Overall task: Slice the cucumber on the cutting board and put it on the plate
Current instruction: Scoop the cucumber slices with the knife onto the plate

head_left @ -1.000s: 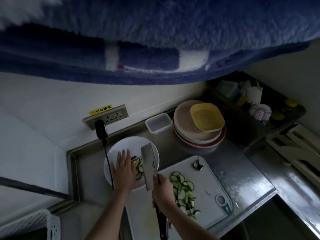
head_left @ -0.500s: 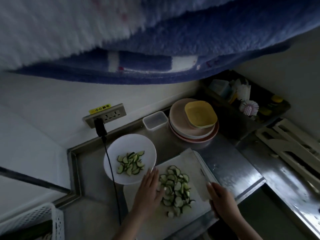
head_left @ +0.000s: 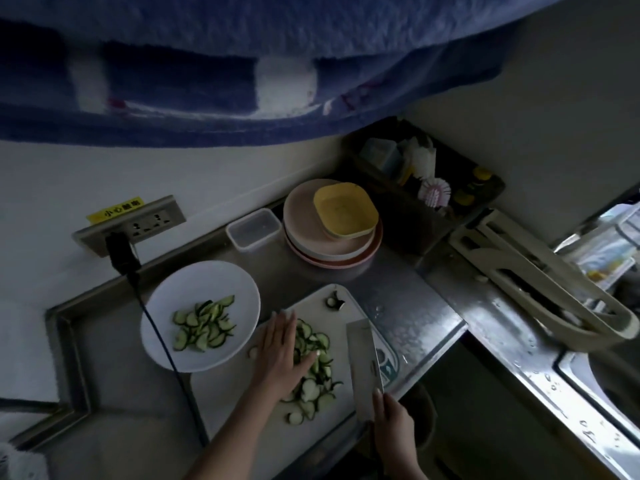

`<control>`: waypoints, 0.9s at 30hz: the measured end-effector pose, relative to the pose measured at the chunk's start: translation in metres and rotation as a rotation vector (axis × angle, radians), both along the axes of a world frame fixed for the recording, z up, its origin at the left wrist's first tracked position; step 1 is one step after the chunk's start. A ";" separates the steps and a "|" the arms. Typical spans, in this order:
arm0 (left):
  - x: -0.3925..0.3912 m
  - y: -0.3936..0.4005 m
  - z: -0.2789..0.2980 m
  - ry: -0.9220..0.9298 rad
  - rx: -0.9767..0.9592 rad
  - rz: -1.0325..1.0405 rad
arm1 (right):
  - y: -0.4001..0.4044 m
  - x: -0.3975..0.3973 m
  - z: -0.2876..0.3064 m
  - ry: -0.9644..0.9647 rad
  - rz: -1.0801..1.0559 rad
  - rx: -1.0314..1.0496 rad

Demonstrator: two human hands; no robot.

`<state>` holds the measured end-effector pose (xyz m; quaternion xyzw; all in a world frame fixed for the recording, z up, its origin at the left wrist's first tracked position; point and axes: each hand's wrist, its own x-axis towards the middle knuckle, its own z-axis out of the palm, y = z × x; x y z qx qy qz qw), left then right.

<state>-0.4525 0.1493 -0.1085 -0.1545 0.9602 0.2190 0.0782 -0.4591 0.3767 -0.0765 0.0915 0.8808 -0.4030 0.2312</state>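
**Readable text: one sticker only**

- Yellow sticker (head_left: pixel 115 211) on the wall, sitting on the top edge of the socket plate (head_left: pixel 130 224). Dark Chinese characters, reads 小心触电; the last two characters are soft, so that part is lower confidence.
- Cleaver blade (head_left: pixel 364 362): small dark mark near the spine, looks like a maker's stamp, too small to read.
- Cutting board (head_left: pixel 390 367) right edge: printed teal graphic patch, no legible characters.
- Packaging (head_left: pixel 604 251) at far right edge: coloured print, blurred, unreadable.
- No numbers or other brand names legible anywhere in the head view.
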 end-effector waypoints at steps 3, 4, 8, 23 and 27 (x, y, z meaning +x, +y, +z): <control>-0.006 0.006 -0.003 0.007 0.000 -0.024 | -0.014 0.012 -0.004 0.012 -0.083 -0.031; -0.006 0.008 -0.006 -0.008 0.003 -0.029 | -0.021 0.015 -0.005 0.020 -0.084 -0.048; -0.006 0.020 -0.010 0.064 0.004 -0.021 | -0.052 0.024 -0.011 0.035 -0.078 -0.085; -0.021 0.055 -0.004 0.324 0.142 0.013 | -0.061 0.010 -0.002 0.090 -0.013 -0.134; -0.020 0.049 0.009 0.390 0.175 0.048 | -0.068 0.006 0.015 0.128 0.029 -0.155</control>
